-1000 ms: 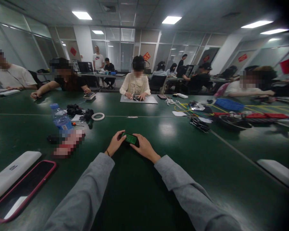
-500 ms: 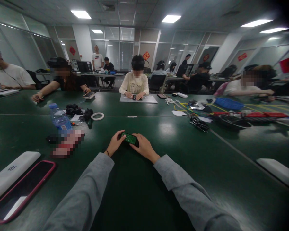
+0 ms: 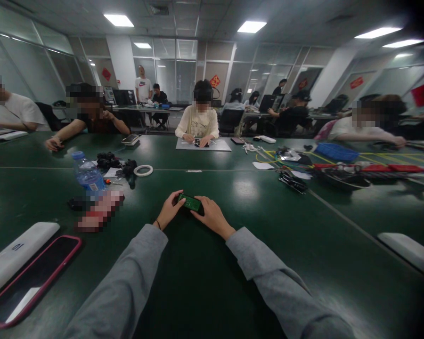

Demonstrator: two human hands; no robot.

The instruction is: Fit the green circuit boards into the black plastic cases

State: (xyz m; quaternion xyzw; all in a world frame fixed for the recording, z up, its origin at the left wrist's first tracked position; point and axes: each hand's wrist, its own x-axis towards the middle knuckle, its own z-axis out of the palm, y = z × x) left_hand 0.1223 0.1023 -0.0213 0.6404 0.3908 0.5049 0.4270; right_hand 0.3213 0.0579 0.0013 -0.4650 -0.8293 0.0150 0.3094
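Between my hands is a smartphone (image 3: 191,202), dark-edged and turned sideways, its face glowing green with small light marks too fine to read. My left hand (image 3: 170,209) is closed on its left end, thumb over the front edge. Its right end is gripped by my right hand (image 3: 212,215), thumb along the near edge. The fingers behind the phone are partly hidden. It is held just over or on the green table (image 3: 198,263); I cannot tell which.
At left are a water bottle (image 3: 88,173), a white power bank (image 3: 23,254) and a red-cased phone (image 3: 33,282). A tape ring (image 3: 143,170) and black cables (image 3: 109,160) lie beyond. Cables and a blue tray (image 3: 337,151) are at right. A person (image 3: 197,122) works opposite.
My hands and the phone stay in place; the marks on its face look slightly different. Across the table at left, a person's hand has risen from the table toward the head.
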